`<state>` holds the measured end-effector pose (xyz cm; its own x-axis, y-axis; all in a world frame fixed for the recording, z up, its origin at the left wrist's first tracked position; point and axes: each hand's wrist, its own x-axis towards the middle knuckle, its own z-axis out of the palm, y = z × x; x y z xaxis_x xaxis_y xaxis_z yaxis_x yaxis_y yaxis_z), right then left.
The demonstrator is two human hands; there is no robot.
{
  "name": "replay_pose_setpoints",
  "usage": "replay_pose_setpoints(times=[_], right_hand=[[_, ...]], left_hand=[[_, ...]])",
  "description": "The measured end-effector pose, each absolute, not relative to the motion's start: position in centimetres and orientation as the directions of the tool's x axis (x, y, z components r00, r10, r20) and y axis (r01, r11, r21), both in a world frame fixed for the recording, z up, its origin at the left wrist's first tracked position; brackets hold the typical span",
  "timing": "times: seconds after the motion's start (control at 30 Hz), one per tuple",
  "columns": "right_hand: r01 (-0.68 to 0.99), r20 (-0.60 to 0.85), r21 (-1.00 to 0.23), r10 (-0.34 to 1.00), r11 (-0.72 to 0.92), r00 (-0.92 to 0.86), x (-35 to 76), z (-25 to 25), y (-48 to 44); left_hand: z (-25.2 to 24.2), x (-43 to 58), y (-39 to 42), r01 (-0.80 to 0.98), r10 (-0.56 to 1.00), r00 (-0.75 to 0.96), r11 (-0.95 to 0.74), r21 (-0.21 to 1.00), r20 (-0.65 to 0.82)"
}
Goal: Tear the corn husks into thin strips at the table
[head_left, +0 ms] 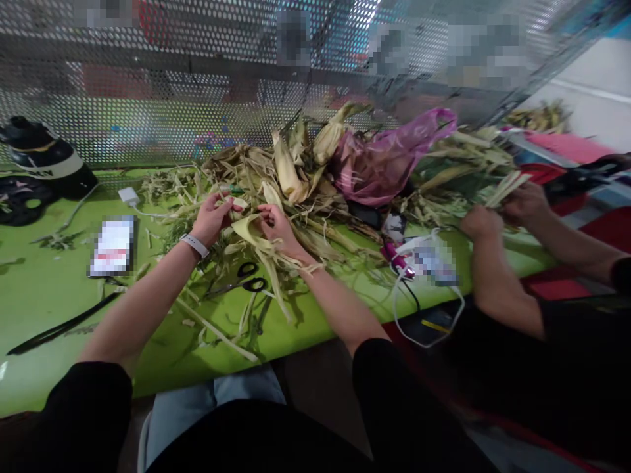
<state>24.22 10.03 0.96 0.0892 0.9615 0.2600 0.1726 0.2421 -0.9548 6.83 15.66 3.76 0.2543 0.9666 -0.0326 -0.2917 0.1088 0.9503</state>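
Between my two hands is a pale yellow-green corn husk (250, 231), spread into a broad, curved strip. My left hand (213, 220), with a white band at the wrist, is closed in a pinch at the husk's upper left end. On the other side, my right hand (277, 231) has its fingers curled round the husk's right edge. Narrow strips hang below the right hand and lie across that wrist. Black-handled scissors (254, 284) rest on the green table (162, 341) just below, partly covered by husk strips. The fingertips' exact contact is small and hard to make out.
Behind my hands lies a heap of dry husks (288, 171) with a pink plastic bag (374, 164). A phone (113, 246) is at left, another phone (434, 259) with a white cable at right. A co-worker's hands (486, 222) hold husk strips. Perforated metal (172, 85) stands behind.
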Motion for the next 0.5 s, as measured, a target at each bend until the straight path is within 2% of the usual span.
replay_pose_setpoints(times=[0.1, 0.17, 0.23, 0.3, 0.4, 0.5], right_hand=[[0.253, 0.411, -0.89, 0.908, 0.379, 0.086, 24.2, 0.7, 9.9], [0.266, 0.435, -0.878, 0.895, 0.398, 0.097, 24.2, 0.4, 10.1], [0.222, 0.408, -0.9, 0.903, 0.374, 0.132, 24.2, 0.1, 10.4], [0.184, 0.364, -0.925, 0.913, 0.331, 0.185, 24.3, -0.2, 10.8], [0.18, 0.316, -0.944, 0.914, 0.276, 0.256, 24.3, -0.5, 11.0], [0.174, 0.302, -0.949, 0.914, 0.262, 0.269, 24.2, -0.4, 10.9]], left_hand=[[3.2, 6.9, 16.1, -0.11, 0.981, 0.192, 0.0, 0.994, 0.022], [2.8, 6.6, 16.4, 0.106, 0.97, 0.088, -0.235, 0.966, 0.226], [2.7, 6.1, 16.3, 0.343, 0.861, 0.053, -0.491, 0.801, 0.505], [2.6, 5.7, 15.9, 0.488, 0.724, 0.15, -0.647, 0.586, 0.673], [2.5, 5.5, 14.7, 0.546, 0.621, 0.329, -0.74, 0.394, 0.711], [2.1, 5.8, 14.0, 0.567, 0.603, 0.41, -0.756, 0.327, 0.684]])
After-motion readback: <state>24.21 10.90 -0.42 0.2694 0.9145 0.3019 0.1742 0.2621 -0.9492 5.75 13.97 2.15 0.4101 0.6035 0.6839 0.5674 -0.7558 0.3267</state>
